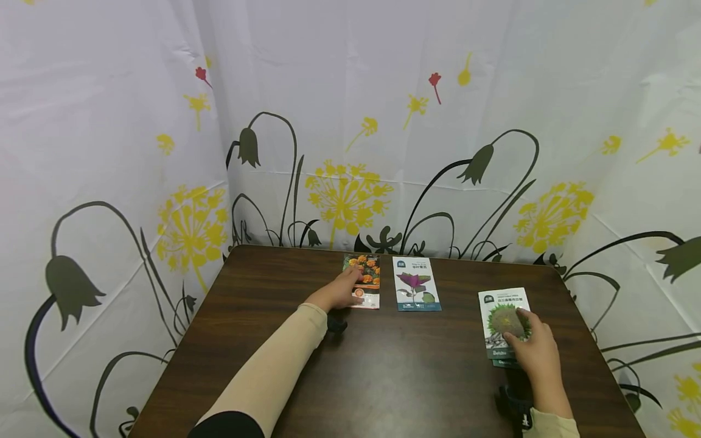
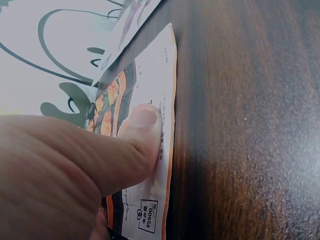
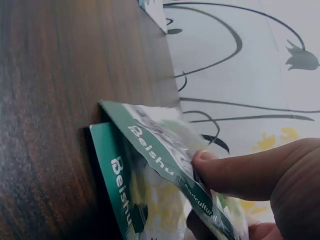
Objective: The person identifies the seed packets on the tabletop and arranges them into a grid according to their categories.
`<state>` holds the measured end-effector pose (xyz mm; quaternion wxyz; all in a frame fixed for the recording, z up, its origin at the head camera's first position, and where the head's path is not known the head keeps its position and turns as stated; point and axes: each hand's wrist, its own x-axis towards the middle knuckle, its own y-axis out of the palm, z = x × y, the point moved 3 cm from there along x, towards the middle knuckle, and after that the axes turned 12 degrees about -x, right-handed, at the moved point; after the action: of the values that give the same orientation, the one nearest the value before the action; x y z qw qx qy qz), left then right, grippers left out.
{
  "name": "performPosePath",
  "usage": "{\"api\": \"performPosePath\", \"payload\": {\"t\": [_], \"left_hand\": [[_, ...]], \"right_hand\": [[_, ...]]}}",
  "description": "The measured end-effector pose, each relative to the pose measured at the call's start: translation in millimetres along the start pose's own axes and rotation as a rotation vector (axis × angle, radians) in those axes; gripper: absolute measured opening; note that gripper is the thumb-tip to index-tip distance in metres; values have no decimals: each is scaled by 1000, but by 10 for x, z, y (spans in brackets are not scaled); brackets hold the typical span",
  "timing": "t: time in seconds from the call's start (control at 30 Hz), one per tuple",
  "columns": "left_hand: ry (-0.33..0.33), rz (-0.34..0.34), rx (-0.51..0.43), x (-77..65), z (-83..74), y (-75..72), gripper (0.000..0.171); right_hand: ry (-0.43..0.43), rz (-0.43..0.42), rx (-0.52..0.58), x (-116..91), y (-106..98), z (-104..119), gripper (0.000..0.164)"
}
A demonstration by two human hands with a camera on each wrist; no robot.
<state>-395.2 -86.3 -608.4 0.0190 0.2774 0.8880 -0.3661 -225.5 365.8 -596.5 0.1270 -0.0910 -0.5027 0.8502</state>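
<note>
Left sleeve [image 1: 274, 371]: Ran long and slanting from near left to far, cream, with a black stretch toward the elbow.
Left hand [image 1: 342, 291]: Reached well out over the table [image 1: 405, 377], right onto the orange-flower packet [image 1: 368, 299], with thumb laid on the white near band and fingers extended toward the printed blooms.
Left grip: Touched, uncurled, from above and the left.
Orange-flower packet's place: Lay face up by the far edge, partly covered.
Purple-flower packet [image 1: 416, 285]: Sat just to the right, face up, with a narrow gap between.
Right hand [image 1: 539, 350]: Leaned in from near right, angled far and left, with thumb over the printed face.
Right grip: Pinched, and squarely, on the upper green-banded packet [image 1: 497, 321]!
Upper green-banded packet's place: Tilted on the table's right side, with near edge lifted.
Lower green-banded packet [image 3: 112, 170]: Peeked out beneath, past the near edge.
Right sleeve [image 1: 550, 424]: Showed only briefly at near right, cream.
Curtain [image 1: 350, 79]: Hung beyond the far edge, flower-printed.
</note>
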Motion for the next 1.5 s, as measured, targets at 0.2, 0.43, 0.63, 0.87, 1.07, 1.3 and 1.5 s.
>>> {"api": "performPosePath", "payload": {"t": [0.2, 0.43, 0.63, 0.87, 1.07, 1.3, 1.5], "left_hand": [[3, 2, -5, -9, -13, -6, 56], [0, 8, -9, -5, -10, -8, 57], [2, 16, -17, 7, 24, -3, 62], [13, 21, -3, 12, 20, -15, 61], [12, 19, 3, 27, 34, 2, 62], [11, 17, -8, 89, 163, 24, 64], [-3, 12, -14, 8, 29, -6, 61]], "right_hand": [[-92, -9, -63, -47, -29, 49, 61], [-110, -1, -46, -153, -13, 149, 56], [-199, -4, -84, -233, 106, 241, 57], [-254, 62, -111, -298, 221, 319, 58], [-219, 51, -106, -389, 290, 376, 55], [-193, 51, -114, -475, 318, 426, 52], [-173, 100, -132, -528, 369, 438, 55]]}}
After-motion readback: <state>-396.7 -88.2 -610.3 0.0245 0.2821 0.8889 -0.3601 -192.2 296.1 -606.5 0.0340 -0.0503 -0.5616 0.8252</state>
